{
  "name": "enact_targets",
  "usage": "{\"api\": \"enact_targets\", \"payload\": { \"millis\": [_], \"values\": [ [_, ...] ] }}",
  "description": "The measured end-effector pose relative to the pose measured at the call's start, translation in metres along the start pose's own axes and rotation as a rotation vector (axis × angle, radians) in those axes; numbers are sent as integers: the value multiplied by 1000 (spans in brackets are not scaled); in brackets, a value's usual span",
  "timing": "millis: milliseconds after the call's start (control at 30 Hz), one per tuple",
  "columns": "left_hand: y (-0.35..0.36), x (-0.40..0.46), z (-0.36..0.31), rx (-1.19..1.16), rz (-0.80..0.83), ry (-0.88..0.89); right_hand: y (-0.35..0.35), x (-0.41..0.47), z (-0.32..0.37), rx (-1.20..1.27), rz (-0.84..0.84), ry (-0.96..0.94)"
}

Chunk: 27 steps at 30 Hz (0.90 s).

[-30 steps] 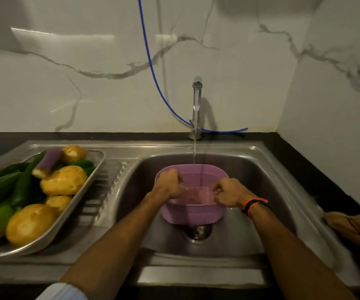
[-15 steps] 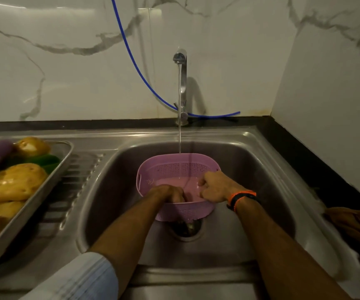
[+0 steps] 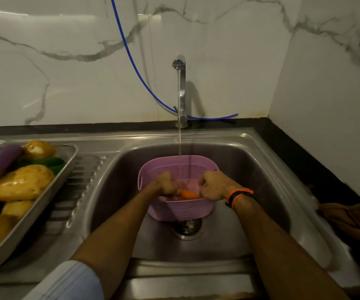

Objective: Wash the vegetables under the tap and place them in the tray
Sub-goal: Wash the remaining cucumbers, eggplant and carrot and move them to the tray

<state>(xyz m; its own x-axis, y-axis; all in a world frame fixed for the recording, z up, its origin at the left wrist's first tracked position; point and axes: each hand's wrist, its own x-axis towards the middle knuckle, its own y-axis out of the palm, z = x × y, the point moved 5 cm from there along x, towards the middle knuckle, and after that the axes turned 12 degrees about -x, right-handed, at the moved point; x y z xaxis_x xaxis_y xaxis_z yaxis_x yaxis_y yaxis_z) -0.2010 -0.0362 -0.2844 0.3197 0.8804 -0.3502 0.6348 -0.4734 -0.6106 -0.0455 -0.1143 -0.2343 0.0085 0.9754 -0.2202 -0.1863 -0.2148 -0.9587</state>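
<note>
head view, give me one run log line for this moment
step: washing | left hand + right hand: gripping carrot over pink basket in sink | tap: running | tray: holds potatoes, greens

Both hands, left hand (image 3: 165,183) and right hand (image 3: 214,185), gripping an orange carrot (image 3: 187,194) inside the purple basket (image 3: 183,210) under running tap (image 3: 181,89).

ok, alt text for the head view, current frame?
Two hands, left hand and right hand, grip an orange carrot inside a pink colander in a steel sink, under a thin stream from the tap. A metal tray of vegetables sits on the drainboard, left.
</note>
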Motion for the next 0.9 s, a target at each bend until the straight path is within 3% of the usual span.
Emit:
{"api": "enact_targets", "payload": {
  "millis": [100, 200, 333, 467, 633, 767, 900],
  "values": [
    [-21, -8, 0, -330, -133, 23, -1, -3, 4, -40, -6, -14],
    [-25, -29, -13, -647, -135, 27, -3, -4, 7, -6, -31, 0],
    [-20, -48, -20, -923, -199, 72, -13, -16, 24, 212, -136, 3],
    [-22, -49, -14, -913, -321, 89, -15, -7, 41, 668, -201, 30],
    [-19, -43, -16, -759, -396, 124, -11, 20, 50, 1031, -257, 89],
    [-11, -39, -30, -822, -284, 198, -8, 20, 54, 1138, -347, 149],
    [-9, -34, -35, -1002, -359, 218, -15, 17, 52, 1208, -355, 103]
  ]
}}
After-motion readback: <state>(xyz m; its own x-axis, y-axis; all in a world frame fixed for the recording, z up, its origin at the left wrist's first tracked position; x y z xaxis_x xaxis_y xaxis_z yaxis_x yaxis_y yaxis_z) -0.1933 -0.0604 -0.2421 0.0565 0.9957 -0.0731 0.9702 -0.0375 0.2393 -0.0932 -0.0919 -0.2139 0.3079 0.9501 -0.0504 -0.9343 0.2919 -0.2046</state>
